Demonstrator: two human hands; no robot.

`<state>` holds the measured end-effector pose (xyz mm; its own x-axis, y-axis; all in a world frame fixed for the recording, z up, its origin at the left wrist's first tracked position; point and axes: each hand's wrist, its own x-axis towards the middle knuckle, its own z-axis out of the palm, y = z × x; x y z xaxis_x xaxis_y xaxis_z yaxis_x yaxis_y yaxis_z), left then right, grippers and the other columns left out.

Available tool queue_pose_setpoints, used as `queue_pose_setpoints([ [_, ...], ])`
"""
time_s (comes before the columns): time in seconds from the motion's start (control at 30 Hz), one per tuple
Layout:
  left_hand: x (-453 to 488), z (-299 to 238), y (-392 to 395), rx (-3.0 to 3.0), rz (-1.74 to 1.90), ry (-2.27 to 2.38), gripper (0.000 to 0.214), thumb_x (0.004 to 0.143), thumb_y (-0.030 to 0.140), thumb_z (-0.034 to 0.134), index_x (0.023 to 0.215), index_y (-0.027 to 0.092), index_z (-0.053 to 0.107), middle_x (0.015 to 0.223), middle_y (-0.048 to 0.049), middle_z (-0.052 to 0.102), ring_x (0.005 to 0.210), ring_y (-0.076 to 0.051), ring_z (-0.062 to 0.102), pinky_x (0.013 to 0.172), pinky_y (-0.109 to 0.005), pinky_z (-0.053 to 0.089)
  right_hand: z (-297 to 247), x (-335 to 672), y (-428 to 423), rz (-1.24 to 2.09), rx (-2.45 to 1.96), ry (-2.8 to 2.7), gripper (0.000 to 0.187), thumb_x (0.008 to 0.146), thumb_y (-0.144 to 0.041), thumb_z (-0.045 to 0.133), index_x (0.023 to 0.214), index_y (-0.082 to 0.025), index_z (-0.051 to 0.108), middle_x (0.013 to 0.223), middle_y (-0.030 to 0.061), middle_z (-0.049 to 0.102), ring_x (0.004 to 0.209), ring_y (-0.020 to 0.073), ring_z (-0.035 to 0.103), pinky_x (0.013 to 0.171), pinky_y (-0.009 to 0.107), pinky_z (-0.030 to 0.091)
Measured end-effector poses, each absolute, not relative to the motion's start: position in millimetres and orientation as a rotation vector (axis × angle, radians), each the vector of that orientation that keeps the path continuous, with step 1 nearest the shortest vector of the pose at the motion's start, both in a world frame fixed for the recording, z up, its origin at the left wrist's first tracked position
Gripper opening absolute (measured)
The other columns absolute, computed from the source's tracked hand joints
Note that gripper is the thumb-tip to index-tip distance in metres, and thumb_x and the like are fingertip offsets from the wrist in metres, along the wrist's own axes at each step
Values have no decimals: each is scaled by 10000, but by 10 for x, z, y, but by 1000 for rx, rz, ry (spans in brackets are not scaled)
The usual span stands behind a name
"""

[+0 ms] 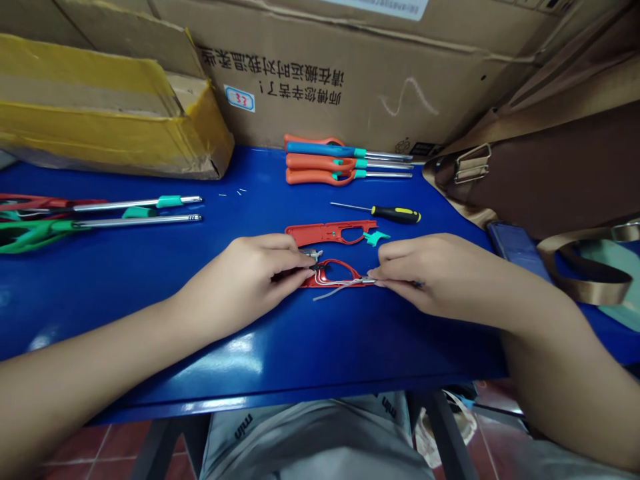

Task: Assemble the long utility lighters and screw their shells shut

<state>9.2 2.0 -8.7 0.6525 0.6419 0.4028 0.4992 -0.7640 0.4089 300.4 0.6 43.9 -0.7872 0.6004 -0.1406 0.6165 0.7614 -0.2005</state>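
My left hand (253,270) is closed in a pinch at the left end of a red lighter handle half (357,272), which lies open side up on the table. Its fingertips are on a small black part (320,267) inside the shell, beside a small metal part. White wires (340,283) run along the shell to a metal piece (369,281). My right hand (415,273) pinches that metal piece at the shell's right end; its far part is hidden by the fingers. Just behind lie the other red handle half (315,233) and a green trigger (376,237).
A screwdriver (397,213) lies behind the shells, and several assembled lighters (320,177) are stacked near the cardboard box (370,113). More lighters (135,220) lie at left, below a yellow-taped carton (110,133). A brown bag (560,173) and a phone-like blue object (517,250) are at right.
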Motion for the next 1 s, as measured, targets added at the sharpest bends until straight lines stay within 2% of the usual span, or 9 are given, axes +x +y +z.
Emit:
queue_pose_setpoints([
  [0.27, 99, -66, -4, 2604, 798, 890, 175, 1005, 207, 651, 1063, 130, 797, 958, -52, 773, 838, -148, 732, 757, -231, 553, 423, 2924, 45, -722, 1137, 2895, 148, 986, -225, 626, 949, -180, 762, 936, 41, 740, 836, 173, 660, 727, 293, 438],
  [0.4, 112, -58, -26, 2596, 791, 876, 162, 1000, 212, 657, 1033, 137, 797, 957, -47, 780, 848, -151, 736, 762, -234, 559, 365, 2874, 75, -939, 1233, 2894, 70, 925, -185, 722, 869, -165, 759, 839, 14, 719, 715, 119, 600, 649, 255, 428],
  [0.53, 126, -47, -59, 2608, 796, 879, 162, 1000, 211, 652, 1018, 133, 793, 955, -53, 783, 847, -165, 739, 764, -257, 575, 345, 2879, 83, -1122, 1401, 2716, 85, 896, -256, 770, 862, -180, 757, 685, -30, 652, 582, 98, 536, 537, 236, 407],
  [0.63, 124, -44, -83, 2621, 796, 878, 151, 999, 202, 651, 1027, 130, 781, 976, -55, 790, 864, -173, 745, 789, -271, 586, 357, 2904, 82, -1178, 1420, 2681, 82, 905, -253, 747, 871, -178, 741, 643, -39, 637, 549, 96, 545, 511, 230, 410],
  [0.8, 113, -47, -96, 2627, 791, 866, 147, 1000, 205, 651, 1013, 130, 777, 964, -54, 795, 847, -177, 745, 776, -276, 587, 366, 2910, 89, -1057, 1213, 2915, 131, 892, -87, 674, 820, -169, 748, 842, 11, 698, 688, 93, 612, 627, 225, 451],
  [1.0, 115, -39, -84, 2624, 793, 851, 148, 995, 198, 655, 995, 121, 782, 933, -54, 791, 813, -171, 736, 736, -268, 570, 325, 2860, 90, -1208, 1332, 2787, 142, 894, -126, 675, 764, -170, 711, 737, -13, 645, 650, 91, 569, 579, 221, 417],
])
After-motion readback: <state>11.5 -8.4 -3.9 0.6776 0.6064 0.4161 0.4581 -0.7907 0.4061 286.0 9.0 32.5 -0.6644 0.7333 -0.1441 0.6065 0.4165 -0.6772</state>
